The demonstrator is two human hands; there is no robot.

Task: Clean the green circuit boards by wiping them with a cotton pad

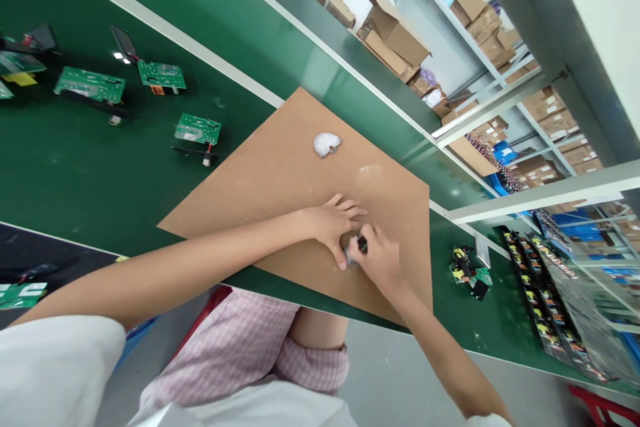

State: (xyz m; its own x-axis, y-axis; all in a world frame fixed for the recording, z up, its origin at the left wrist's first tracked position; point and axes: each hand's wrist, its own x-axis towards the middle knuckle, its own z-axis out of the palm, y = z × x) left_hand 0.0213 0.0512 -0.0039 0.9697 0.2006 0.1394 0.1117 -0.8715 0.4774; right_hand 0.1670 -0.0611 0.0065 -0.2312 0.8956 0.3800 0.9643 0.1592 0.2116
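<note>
Right grip around a small dark piece, left grip spread on brown cardboard, circuit boards farther left

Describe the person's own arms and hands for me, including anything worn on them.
The left hand and right hand are bare, with no gloves, and both forearms are uncovered, with no watch or bracelet visible. The left sleeve is plain white and short; just a white edge of the right sleeve shows.

Bright, even light; pale glare on green panel; edges stretched; far shelving slightly soft.
</note>
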